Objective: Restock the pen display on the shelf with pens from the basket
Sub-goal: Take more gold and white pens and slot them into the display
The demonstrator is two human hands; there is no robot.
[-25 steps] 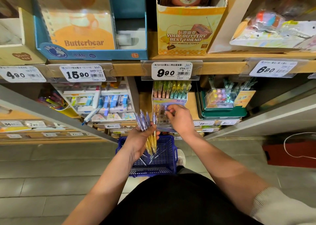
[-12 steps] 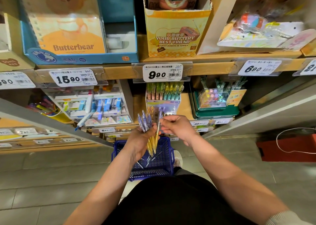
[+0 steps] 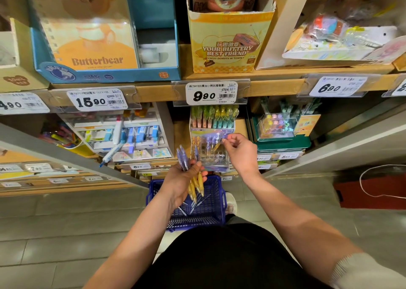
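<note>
My left hand [image 3: 182,180] grips a bunch of pens [image 3: 193,179] with purple tops and yellow barrels, held just above the blue basket [image 3: 214,212] on the floor. A few more pens lie inside the basket. My right hand [image 3: 240,151] pinches one pen [image 3: 216,145] by its purple top and holds it over the clear pen display [image 3: 211,157] on the lower shelf. The display's front rows have a few purple and yellow pens and several open holes. Its back rows hold pink, green and yellow pens [image 3: 214,117].
A correction-tape display [image 3: 123,135] stands left of the pen display, a green box with a clear case [image 3: 279,133] to the right. The upper shelf edge [image 3: 153,91] with price tags overhangs. A red bag [image 3: 373,192] sits on the floor at right.
My right hand drew one pen from the bunch in my left hand and lifted it up to the display's front rows. The camera view shifted slightly left.
</note>
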